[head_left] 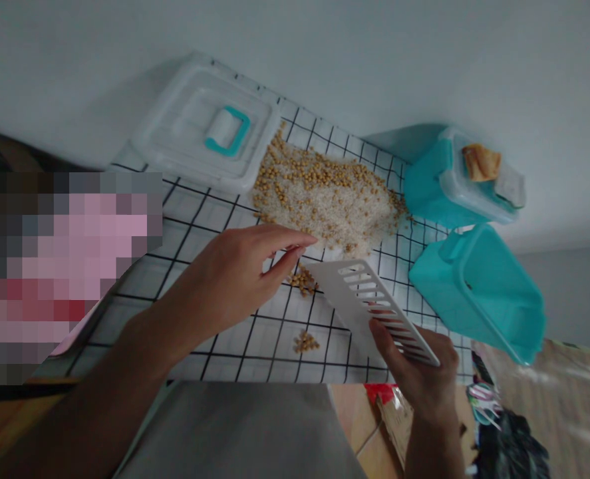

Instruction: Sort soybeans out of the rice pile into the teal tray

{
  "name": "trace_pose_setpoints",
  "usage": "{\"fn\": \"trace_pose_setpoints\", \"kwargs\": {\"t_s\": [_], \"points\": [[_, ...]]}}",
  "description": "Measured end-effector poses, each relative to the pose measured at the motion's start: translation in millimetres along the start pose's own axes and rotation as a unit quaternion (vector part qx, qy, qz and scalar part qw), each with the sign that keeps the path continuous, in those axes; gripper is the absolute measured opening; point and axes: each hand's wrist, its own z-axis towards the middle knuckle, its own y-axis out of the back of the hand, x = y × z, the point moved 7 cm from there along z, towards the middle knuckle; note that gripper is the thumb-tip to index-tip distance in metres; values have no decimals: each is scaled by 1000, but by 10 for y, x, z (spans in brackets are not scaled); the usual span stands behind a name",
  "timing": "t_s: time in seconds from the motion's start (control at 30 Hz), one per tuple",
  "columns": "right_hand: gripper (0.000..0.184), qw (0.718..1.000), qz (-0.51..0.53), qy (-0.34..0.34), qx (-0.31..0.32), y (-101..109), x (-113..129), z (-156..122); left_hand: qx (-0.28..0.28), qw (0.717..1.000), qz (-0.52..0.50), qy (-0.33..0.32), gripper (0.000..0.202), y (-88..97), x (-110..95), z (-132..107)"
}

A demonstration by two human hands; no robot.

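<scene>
My left hand [245,269] reaches over the table beside the near edge of a pile of rice mixed with yellow beans [334,206]. Its thumb and fingertips come together in a pinch; whatever lies between them is too small or hidden to tell. In my right hand [419,359] is a white slotted plastic basket [344,299], gripped by its side and tilted over the table. A small heap of beans [303,281] lies between my left hand and the basket. Another little heap of beans [306,342] sits closer to the table's front edge.
A clear lid with a turquoise handle [232,143] lies at the back left. On the right stand a lidded turquoise container [427,183] with items on top and an open turquoise bin [499,299]. The checked tablecloth [225,352] ends near me. Someone in pink [90,246] is at left.
</scene>
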Motion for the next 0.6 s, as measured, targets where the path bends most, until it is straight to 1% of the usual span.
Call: {"fn": "trace_pose_setpoints", "kwargs": {"t_s": [0.23, 0.5, 0.6], "points": [[15, 1000, -12, 8, 0, -5, 50, -29, 6, 1000, 2, 9, 23, 16, 1, -18], [18, 1000, -4, -12, 26, -29, 46, -78, 8, 1000, -4, 12, 25, 4, 0, -28], [16, 999, -14, -17, 33, -44, 41, -91, 16, 1000, -4, 18, 25, -9, 1, -17]]}}
